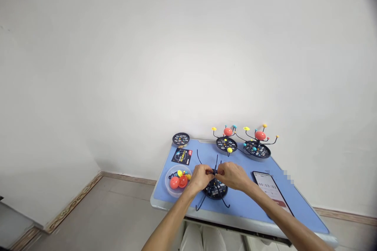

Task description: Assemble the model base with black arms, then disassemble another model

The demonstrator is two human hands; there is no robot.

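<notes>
Pinching from both sides, the left hand (202, 178) and the right hand (234, 174) meet at the top of a black toy stand (215, 193). Each grip is closed on the small black middle part, where thin, bent arms stick out all around. Two arms curve toward the person, and others point up and away. The stand's round base is on the blue tabletop (241, 204), near the front edge.

To its left is a clear bowl (176, 193) with a red ball (174, 182), a red cup shape (183, 181) and little yellow bits. Behind the bowl lie a dark card (182, 156) and a round black dish (181, 139). Two planet toys, one here (227, 131) and one farther right (260, 136), stand at the back by the wall. On the right lies a phone (268, 186) showing a timer.
</notes>
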